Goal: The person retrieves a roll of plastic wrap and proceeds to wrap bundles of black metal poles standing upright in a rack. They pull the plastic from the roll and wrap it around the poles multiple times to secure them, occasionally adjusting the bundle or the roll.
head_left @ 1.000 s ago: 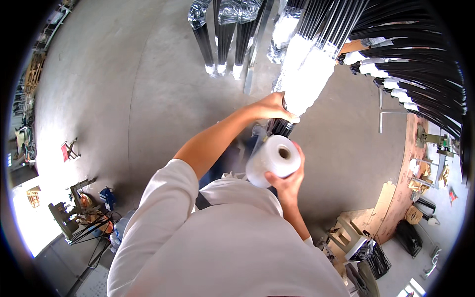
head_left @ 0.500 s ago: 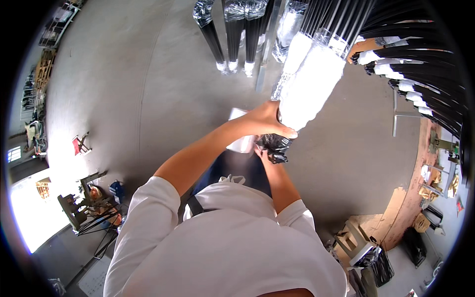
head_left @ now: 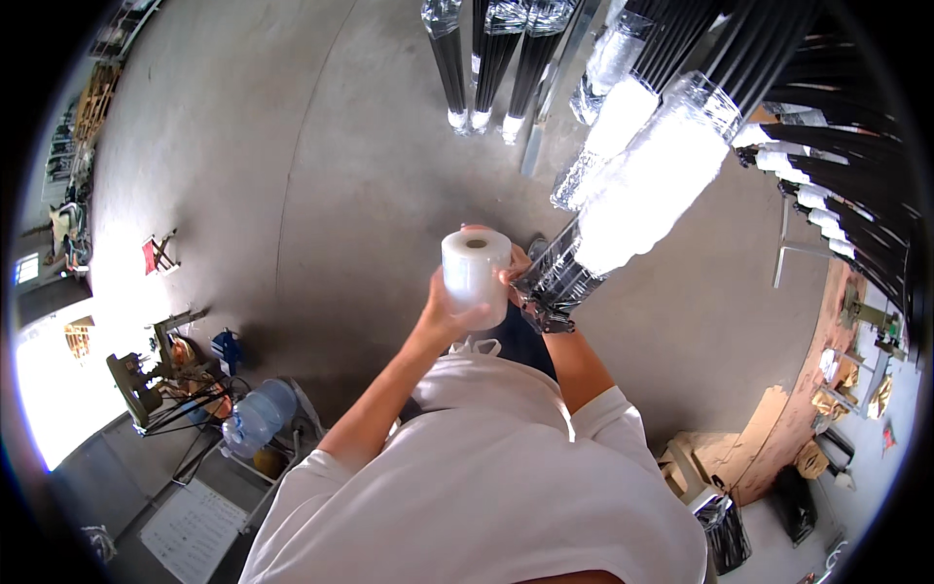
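Note:
A roll of clear stretch film is held upright before my waist, the hole of its core facing up. My left hand wraps round its left side, thumb across the front. My right hand grips the right side of the roll, partly hidden behind the dark end of a long bundle. That bundle of black rods slants down from the upper right, with white wrapping round its lower part and shiny film over its black tip. The tip lies right against my right hand and forearm.
More wrapped bundles of black rods stand at the top. Rows of black rods with white-wrapped ends line the right. A machine and a water bottle are at the lower left, a small red folding stool beyond. Cardboard lies lower right.
My left hand has let go of the wrapped bundle end and come down round the film roll. The roll, lying tilted behind my arm before, is now upright in front.

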`<state>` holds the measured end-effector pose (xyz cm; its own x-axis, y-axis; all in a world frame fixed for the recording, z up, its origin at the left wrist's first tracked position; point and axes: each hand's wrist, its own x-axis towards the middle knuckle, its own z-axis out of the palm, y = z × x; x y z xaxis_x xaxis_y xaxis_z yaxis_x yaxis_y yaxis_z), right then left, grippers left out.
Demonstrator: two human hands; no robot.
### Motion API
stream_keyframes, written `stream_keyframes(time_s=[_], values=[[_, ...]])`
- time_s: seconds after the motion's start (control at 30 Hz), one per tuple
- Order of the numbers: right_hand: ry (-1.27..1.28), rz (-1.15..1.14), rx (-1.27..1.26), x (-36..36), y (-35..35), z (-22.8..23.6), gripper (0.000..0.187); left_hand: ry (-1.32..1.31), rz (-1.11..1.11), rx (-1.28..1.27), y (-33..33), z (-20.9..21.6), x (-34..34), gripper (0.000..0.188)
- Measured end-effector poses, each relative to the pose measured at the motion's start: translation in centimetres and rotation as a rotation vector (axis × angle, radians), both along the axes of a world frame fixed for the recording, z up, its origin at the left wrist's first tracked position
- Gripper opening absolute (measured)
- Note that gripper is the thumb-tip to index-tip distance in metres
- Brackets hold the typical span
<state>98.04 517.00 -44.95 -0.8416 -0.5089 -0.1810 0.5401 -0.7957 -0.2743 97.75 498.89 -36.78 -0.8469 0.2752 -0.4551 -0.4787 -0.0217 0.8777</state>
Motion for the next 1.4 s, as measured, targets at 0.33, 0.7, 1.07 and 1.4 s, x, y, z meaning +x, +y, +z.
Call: stream_keyframes(time_s=[0.33, 0.7, 1.07, 1.4], values=[[0.096, 0.198, 0.391, -1.4, 0.0, 5.2, 0.063, -0.126, 0.133, 0.104, -1.8, 1.8, 3.4, 0.075], [-0.228, -0.223, 0.195, 4.0, 2.2, 5.8, 0.044, -0.124, 0.198, 0.005, 1.4, 2.7, 6.0, 0.077], [0.391, -0.254, 1.691, 4.1, -3.2, 16.1, 0.093, 0.167, -0.027, -0.119, 3.7, 5.1, 5.3, 0.067], [0.658, -0.197, 1.797, 5.6, -2.8, 16.8, 0.094, -0.322, -0.441, 0.153, 1.6, -3.1, -5.5, 0.025]])
